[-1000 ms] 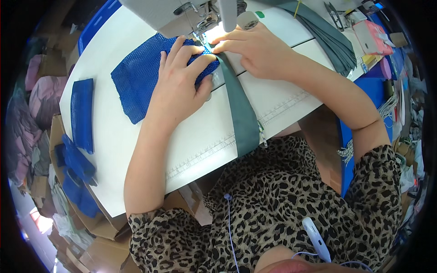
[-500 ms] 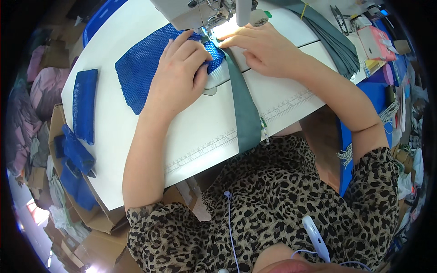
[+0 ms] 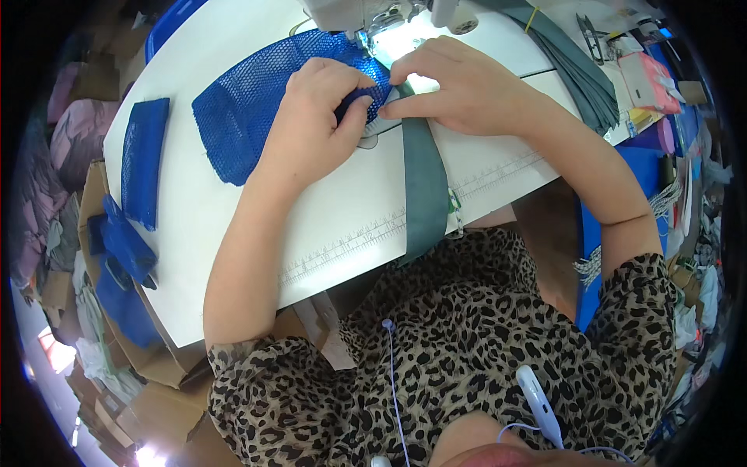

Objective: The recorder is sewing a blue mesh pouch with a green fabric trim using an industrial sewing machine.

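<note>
Cropped by the upper edge, a sewing machine (image 3: 354, 14) shows only its lower head, and glare from its lamp makes the needle area hard to read. The left hand (image 3: 323, 117) pinches the near edge of a blue mesh panel (image 3: 253, 101) between thumb and bent fingers, its fingertips partly lost in the folds. The right hand (image 3: 467, 89) curves around the upper end of a gray-green fabric strip (image 3: 424, 175), thumb and forefinger parted; whether they grip the cloth cannot be told.

The mesh lies on a white worktable (image 3: 342, 210), just below the machine head, its right edge beside the strip, which crosses a printed ruler scale (image 3: 342, 253) and reaches the table's front edge. A cluttered workroom, warped and darkened at the rim, surrounds the table.

At left, a narrow blue mesh piece (image 3: 144, 163) lies apart, above a cardboard box (image 3: 159, 367) with blue fabric pieces (image 3: 128, 257) over it. At upper right, banded gray-green strips (image 3: 576, 78) fan out near thread snips (image 3: 590, 39) and a pink-and-white packet (image 3: 648, 82). The left hand blocks part of the mesh panel.
</note>
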Motion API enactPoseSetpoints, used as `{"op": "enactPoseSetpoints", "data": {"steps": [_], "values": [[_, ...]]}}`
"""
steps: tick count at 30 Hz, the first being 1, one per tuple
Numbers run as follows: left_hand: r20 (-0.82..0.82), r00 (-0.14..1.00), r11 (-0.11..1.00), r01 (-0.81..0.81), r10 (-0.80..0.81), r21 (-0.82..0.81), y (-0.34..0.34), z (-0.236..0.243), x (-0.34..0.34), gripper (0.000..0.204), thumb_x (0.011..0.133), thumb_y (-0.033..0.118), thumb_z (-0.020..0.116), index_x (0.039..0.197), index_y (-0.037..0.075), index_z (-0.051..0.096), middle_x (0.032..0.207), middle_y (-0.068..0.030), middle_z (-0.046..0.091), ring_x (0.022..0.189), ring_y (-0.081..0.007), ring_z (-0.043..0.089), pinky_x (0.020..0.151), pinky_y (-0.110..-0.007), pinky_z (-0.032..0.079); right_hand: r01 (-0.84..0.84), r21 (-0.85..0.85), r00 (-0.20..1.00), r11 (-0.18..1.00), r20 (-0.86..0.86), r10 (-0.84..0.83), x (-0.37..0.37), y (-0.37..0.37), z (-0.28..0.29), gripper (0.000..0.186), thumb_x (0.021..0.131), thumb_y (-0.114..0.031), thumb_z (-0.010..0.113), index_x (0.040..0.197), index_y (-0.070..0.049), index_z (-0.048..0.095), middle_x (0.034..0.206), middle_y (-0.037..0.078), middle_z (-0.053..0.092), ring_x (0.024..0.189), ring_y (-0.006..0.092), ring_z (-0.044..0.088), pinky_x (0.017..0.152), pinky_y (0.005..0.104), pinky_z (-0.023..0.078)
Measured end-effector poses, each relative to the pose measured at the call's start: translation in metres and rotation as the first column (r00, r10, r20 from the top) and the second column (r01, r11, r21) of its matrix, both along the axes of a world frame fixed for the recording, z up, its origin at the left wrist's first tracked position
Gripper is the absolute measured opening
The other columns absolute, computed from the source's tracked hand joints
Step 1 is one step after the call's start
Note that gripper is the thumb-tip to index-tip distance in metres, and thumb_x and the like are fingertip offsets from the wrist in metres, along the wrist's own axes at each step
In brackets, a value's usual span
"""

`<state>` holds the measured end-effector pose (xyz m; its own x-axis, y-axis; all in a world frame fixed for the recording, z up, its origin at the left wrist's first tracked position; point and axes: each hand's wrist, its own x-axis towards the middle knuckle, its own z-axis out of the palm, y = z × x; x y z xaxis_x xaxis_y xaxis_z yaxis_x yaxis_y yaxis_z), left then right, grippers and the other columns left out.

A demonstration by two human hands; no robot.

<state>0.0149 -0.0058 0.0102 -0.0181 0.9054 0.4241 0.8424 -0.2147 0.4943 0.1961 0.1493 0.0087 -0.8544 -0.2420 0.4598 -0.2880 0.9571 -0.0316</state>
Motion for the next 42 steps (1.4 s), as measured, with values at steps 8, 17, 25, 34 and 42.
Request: {"op": "enactPoseSetpoints", "data": {"steps": [8,17,25,34,42], "values": [[-0.001,1.000,0.999,-0.013,0.013,0.031,0.002,0.000,0.002,0.013,0.081,0.005,0.065,0.093,0.003,0.070,0.092,-0.0098,0.068,0.098,-0.0262,0.060,0.092,-0.039,0.045,-0.005,0.075,0.996,0.997,-0.092,0.012,0.004,0.010,0.002,0.020,0.067,-0.005,0.073,0.083,-0.013,0.063,0.098,-0.002,0.060,0.099,0.0184,0.057,0.089,0.0352,0.046],[-0.150,0.989,0.997,0.015,-0.004,0.072,0.005,-0.001,0.003,0.011,0.080,0.006,0.066,0.090,0.006,0.072,0.091,-0.0063,0.069,0.100,-0.0232,0.060,0.093,-0.038,0.043,-0.048,-0.072,0.998,0.996,-0.034,0.045,0.003,0.018,-0.012,0.026,0.068,-0.001,0.073,0.090,-0.010,0.062,0.091,0.003,0.061,0.091,0.0233,0.059,0.076,0.0316,0.049],[-0.264,0.964,0.993,0.048,-0.019,0.104,0.006,0.000,0.005,0.012,0.082,0.006,0.068,0.092,0.009,0.074,0.090,-0.0039,0.069,0.103,-0.0227,0.060,0.097,-0.042,0.038,0.012,-0.186,0.996,0.983,-0.087,-0.029,-0.002,0.009,-0.019,0.020,0.069,-0.003,0.072,0.081,-0.012,0.059,0.085,0.000,0.057,0.086,0.0200,0.058,0.071,0.0312,0.048],[-0.200,0.979,0.999,-0.024,0.031,0.033,0.004,-0.006,0.024,0.013,0.080,0.006,0.069,0.092,0.010,0.075,0.090,-0.0033,0.066,0.105,-0.0235,0.056,0.097,-0.044,0.034,0.063,-0.326,0.998,0.943,0.036,-0.054,-0.001,-0.001,-0.018,0.012,0.070,-0.012,0.079,0.073,-0.013,0.067,0.083,0.001,0.053,0.085,0.0210,0.052,0.075,0.0334,0.042],[-0.236,0.970,0.998,-0.058,0.064,0.029,0.003,-0.006,0.028,0.014,0.080,0.005,0.067,0.092,0.010,0.073,0.089,-0.0030,0.062,0.107,-0.0235,0.056,0.098,-0.045,0.033,0.065,-0.313,0.997,0.947,0.060,-0.049,-0.001,-0.002,-0.017,0.008,0.070,-0.012,0.073,0.077,-0.012,0.068,0.084,0.001,0.056,0.089,0.0208,0.056,0.082,0.0375,0.044]]}}
